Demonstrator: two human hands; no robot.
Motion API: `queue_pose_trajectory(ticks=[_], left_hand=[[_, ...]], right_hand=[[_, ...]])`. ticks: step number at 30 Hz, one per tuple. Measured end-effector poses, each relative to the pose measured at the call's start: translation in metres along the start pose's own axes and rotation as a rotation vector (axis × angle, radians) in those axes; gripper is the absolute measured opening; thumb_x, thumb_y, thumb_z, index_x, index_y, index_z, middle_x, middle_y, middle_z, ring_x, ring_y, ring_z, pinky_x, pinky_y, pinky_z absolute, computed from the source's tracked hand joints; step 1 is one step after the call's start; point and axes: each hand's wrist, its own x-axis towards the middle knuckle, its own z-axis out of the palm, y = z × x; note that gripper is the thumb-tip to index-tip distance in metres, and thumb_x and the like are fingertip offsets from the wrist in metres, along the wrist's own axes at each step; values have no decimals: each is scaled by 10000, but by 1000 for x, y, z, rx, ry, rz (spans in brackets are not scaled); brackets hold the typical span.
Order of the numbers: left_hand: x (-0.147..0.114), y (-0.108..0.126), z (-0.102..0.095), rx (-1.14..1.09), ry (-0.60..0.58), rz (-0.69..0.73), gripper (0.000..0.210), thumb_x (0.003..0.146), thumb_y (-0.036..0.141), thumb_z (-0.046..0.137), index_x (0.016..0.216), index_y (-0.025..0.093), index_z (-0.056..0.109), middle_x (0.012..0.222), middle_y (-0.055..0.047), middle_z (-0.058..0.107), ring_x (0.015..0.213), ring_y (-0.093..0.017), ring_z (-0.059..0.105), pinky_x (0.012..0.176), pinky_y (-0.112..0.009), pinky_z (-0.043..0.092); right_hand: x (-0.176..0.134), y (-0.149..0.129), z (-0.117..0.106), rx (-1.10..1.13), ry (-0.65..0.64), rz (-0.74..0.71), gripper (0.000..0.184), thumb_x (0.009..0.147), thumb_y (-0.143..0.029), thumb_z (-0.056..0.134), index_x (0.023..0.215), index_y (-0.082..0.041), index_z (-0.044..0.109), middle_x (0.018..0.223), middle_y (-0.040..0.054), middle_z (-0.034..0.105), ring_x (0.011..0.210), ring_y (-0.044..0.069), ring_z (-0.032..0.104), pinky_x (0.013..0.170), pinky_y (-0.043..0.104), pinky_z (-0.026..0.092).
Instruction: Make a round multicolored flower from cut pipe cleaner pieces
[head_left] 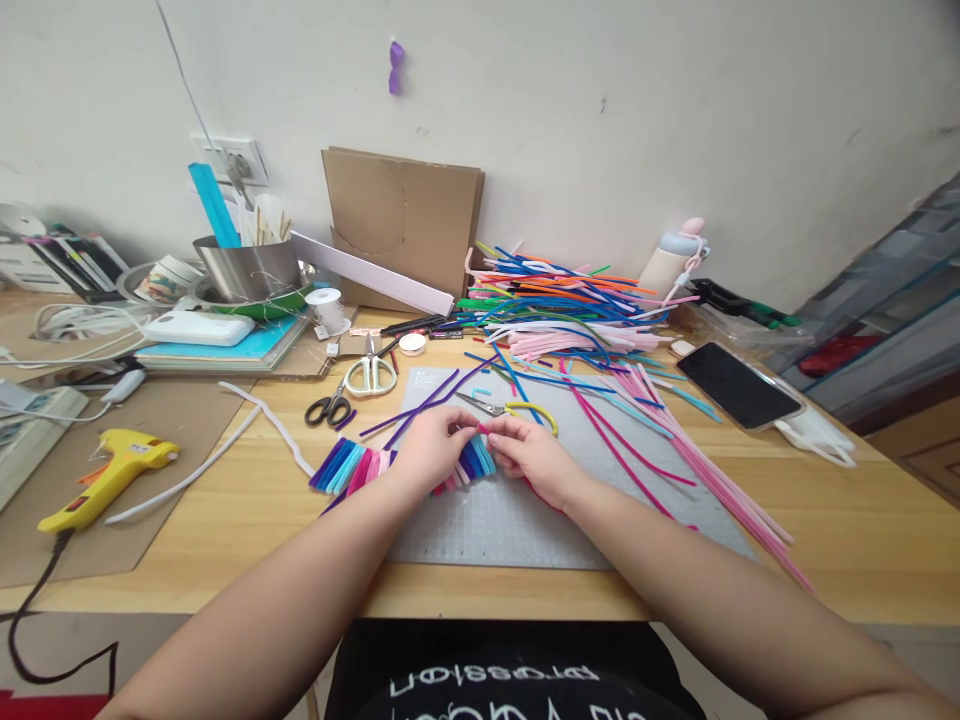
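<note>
**Spotter:** What do your hands have?

**Note-taker:** A small pink piece, over the cutting mat, about mid-counter. Your left hand pinches it from one side, thumb and finger drawn together. Your right hand meets it from the other, thumb and forefinger closed at the tips, the other fingers curled in.

**Spotter:** Which way does it point?

**Note-taker:** Hard to say. Your fingertips cover most of it; only a speck of pink shows, so its long axis can't be read.

**Spotter:** And the row of short pipe cleaners?

**Note-taker:** The row runs left to right across your front. One part shows left of your left wrist, another between your hands, just below the fingertips; your left hand and forearm hide the middle. In the left part, the pieces lie side by side, upper ends leaning right: purple, blue, pink. Whether the pink piece joins the row, can't tell.

**Spotter:** Other bearings?

**Note-taker:** Yellow-handled scissors lie just beyond your fingers, blades to your left. Purple pipe cleaners slant away from you to the right. Pale pink pipe cleaners run from far left to near right, beside your right forearm. Glue gun, far left, nozzle to the right.
</note>
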Motion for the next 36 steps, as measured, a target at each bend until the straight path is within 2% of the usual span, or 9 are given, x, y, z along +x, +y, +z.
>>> queue_pose_trajectory(ticks=[5,9,12,17,20,26,31,36], left_hand=[[6,-5,-2,-110,-21,-28,204,772,225,547,925,146,655,909,-62,698,825,-186,645,788,-305,494],[7,-1,-4,-209,-28,-43,201,739,223,581,902,132,657,892,-67,704,792,-180,650,754,-295,504],[7,1,-5,-296,-51,-60,218,707,256,624,877,130,674,856,-62,714,759,-183,651,740,-300,504],[6,1,-6,-232,-98,-51,261,713,342,625,849,130,694,822,-66,716,742,-195,646,712,-305,497],[6,1,-6,-220,-76,-53,254,715,340,620,837,126,683,806,-65,708,725,-188,639,697,-300,496],[6,0,-6,-262,-72,-21,280,719,350,633,890,129,662,856,-67,705,754,-181,644,717,-293,496],[4,3,-6,-174,-84,-23,267,744,376,612,850,139,675,839,-62,707,749,-187,642,697,-289,488],[3,5,-6,-196,-79,6,247,755,369,600,832,145,669,807,-45,697,727,-173,631,686,-275,481]], right_hand=[[3,0,-3,-37,98,-15,240,648,-320,647,799,-170,537,622,-40,524,443,41,344,416,187,162],[2,0,-2,-69,86,12,235,638,-334,668,738,-171,532,526,-66,451,439,50,342,416,186,170],[-1,-1,1,-80,97,-3,257,643,-369,676,770,-173,569,570,-57,474,475,59,371,430,189,212],[-4,-3,4,-45,80,-48,254,638,-362,690,762,-181,562,546,-67,461,482,67,377,445,197,238],[-5,-3,4,-41,68,-36,258,639,-366,688,761,-180,559,537,-65,464,477,70,383,441,199,229],[-5,-2,5,-41,86,-45,269,649,-378,688,811,-184,596,628,-47,516,491,66,393,449,202,250],[-6,-2,5,-37,92,-74,252,664,-360,682,831,-186,605,674,-40,535,506,64,397,460,203,273],[-5,-2,4,-20,129,-85,207,686,-330,660,791,-188,552,600,-60,493,494,67,396,452,195,270]])
